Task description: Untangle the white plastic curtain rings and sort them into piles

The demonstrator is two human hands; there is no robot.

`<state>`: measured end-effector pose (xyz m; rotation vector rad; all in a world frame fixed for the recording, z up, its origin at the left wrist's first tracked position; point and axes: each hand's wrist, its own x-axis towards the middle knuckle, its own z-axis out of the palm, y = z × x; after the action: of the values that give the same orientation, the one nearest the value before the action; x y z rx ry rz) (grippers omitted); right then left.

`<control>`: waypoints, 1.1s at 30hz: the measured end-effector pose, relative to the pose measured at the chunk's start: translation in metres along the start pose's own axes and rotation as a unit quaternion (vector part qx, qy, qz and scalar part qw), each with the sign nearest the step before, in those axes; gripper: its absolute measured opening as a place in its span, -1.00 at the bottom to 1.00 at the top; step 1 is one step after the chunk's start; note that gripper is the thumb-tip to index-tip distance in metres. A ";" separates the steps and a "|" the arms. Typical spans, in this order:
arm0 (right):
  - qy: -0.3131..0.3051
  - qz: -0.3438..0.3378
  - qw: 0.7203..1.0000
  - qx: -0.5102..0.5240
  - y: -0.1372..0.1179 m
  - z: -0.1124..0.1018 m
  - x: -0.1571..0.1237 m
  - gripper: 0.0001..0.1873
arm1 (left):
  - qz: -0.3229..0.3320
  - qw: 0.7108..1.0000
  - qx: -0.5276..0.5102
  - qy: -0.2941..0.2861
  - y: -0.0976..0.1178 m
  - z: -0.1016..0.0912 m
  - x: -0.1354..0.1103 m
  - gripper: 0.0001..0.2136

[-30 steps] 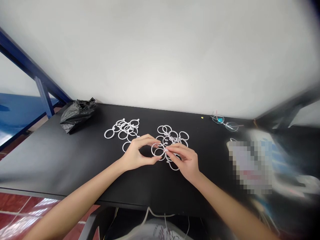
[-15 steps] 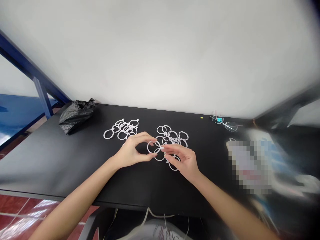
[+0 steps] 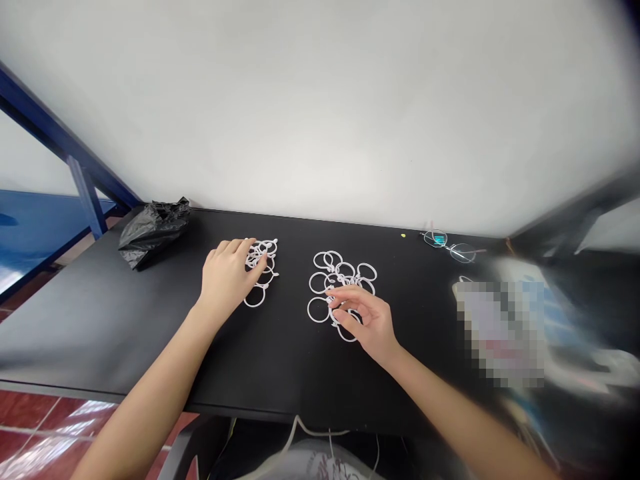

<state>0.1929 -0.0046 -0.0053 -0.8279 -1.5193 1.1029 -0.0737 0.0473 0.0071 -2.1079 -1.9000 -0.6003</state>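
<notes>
White plastic rings with small knobs, like curtain rings, lie in two loose groups on the black table. My left hand [image 3: 227, 273] rests over the left group of rings [image 3: 255, 295], palm down. Its thumb and fingers are apart around some of them, and the hand hides the group's left part. Just above the near side of the right group of rings [image 3: 319, 310], my right hand [image 3: 363, 317] hovers with thumb and fingertips parted. Nothing shows between them.
A crumpled black plastic bag [image 3: 155, 230] lies at the table's far left. Eyeglasses [image 3: 463, 253] sit near the wall on the right, with a tiny yellow bit [image 3: 403, 235] beside them. A blurred-out packet [image 3: 495, 333] lies at right. A blue metal frame [image 3: 85, 193] stands left.
My left hand has carried a ring left from between the hands to the left group, and its fingers have spread there. My right hand has let go of that ring and stayed almost in place.
</notes>
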 end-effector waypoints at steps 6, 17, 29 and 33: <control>0.003 -0.017 0.999 -0.044 -0.001 0.002 0.000 -0.84 | -0.003 0.998 0.028 -0.049 -0.002 0.002 -0.001 -0.67; -0.135 -0.174 0.913 -0.343 0.017 0.007 -0.005 -0.89 | 0.021 0.998 -0.053 -0.022 0.001 0.003 -0.001 -0.75; -0.074 -0.186 0.936 -0.290 0.014 0.009 -0.005 -0.85 | 0.204 0.867 -0.365 -0.271 0.052 -0.001 -0.025 -0.77; -0.017 -0.172 0.957 -0.231 0.008 0.008 -0.002 -0.88 | 0.171 0.848 -0.416 -0.280 0.052 -0.003 -0.023 -0.72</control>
<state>0.1850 -0.0059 -0.0144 -0.8114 -1.9001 0.5122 -0.0248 0.0194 0.0045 -3.4051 -1.5416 -0.9095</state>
